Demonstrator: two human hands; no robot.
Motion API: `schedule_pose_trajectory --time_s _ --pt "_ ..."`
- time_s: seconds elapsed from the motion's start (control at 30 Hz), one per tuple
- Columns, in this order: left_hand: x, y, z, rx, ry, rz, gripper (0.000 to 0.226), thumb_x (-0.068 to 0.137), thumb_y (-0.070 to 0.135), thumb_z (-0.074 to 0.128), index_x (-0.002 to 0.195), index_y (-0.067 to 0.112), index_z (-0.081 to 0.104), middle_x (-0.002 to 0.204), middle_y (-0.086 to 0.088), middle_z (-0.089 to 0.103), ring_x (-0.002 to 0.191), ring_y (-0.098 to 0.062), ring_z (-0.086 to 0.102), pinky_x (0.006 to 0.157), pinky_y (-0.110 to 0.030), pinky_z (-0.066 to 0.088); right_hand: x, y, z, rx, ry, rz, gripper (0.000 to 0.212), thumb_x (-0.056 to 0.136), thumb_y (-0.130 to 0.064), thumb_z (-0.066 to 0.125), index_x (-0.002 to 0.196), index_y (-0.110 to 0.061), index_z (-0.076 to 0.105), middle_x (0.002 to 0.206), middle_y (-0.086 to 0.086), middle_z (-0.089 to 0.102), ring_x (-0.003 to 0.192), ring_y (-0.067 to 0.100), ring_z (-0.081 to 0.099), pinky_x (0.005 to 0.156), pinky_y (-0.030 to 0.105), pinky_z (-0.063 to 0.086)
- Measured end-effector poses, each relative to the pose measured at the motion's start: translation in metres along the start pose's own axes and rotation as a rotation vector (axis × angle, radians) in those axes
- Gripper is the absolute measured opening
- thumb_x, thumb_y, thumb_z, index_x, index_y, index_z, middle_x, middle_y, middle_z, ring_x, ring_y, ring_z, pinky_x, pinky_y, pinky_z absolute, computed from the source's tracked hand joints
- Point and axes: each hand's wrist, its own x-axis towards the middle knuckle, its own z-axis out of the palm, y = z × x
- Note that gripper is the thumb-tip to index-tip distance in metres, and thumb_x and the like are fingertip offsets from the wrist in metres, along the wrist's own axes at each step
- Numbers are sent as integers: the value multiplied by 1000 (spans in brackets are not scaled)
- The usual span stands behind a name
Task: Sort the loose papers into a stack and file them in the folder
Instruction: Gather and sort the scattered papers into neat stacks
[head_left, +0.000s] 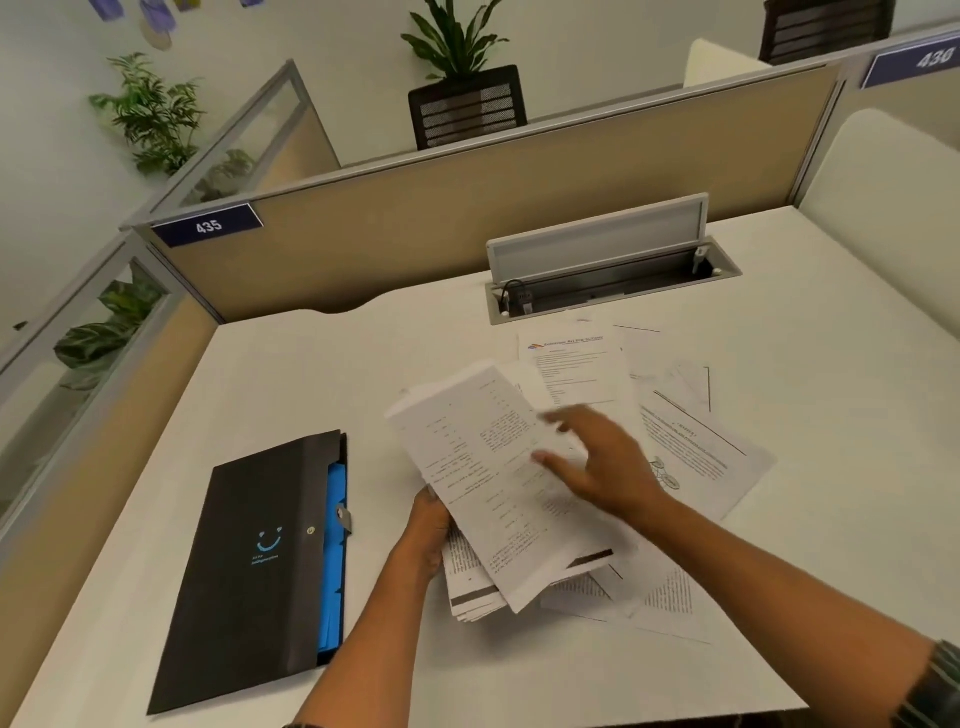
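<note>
Right hand (602, 457): fingers spread and apart, over the top sheet, gripping nothing; blurred, contact unclear. Left hand (423, 525) grips the gathered stack (493, 488) at its left edge, tilted up off the desk (311, 374). Loose papers (696, 431) fan out just beyond it toward the desk's right side, overlapping. Folder (249, 566) lies shut toward the left edge, well apart, blue dividers showing. Suggest: keep the left grip firm, slide sheets on one at a time, square edges on the desk before filing; the stack looks prone to splaying.
</note>
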Motion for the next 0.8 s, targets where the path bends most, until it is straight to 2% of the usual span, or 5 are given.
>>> schedule_pose_trajectory --time_s 0.17,0.33,0.43,0.57,0.8 --pt "-6 9 13 34 -120 -29 32 86 38 77 110 17 76 109 -21 75 96 -36 74 75 -41 59 15 24 -18 610 -277 677 101 68 -60 86 150 -30 35 137 -4 57 113 18 64 98 43 51" --pt "-11 13 23 92 -25 -84 20 98 24 65 82 13 74 85 -17 74 65 -19 73 55 -26 55 -13 37 -3 1159 -406 682 46 83 -21 83 126 -19 68 125 17 72 111 40 71 85 51 61" --pt "-17 8 20 -55 55 -90 33 102 35 56 91 17 81 99 -16 77 81 -28 75 64 -32 58 -23 37 6 1081 -230 704 50 81 -9 83 127 -13 64 118 14 76 103 36 75 84 52 62" --pt "-24 7 8 -363 -167 -78 78 91 79 34 137 24 65 129 -17 69 114 -37 68 86 -48 57 -28 28 13 953 -122 689 60 76 -11 89 126 -22 57 111 0 77 94 20 77 70 34 63" --pt "-25 -2 -6 -115 12 -42 47 85 17 80 130 11 67 118 -13 75 106 -35 73 87 -49 60 -10 12 6 658 -244 611 49 90 -67 62 119 -27 68 115 -3 76 96 17 76 72 28 62"
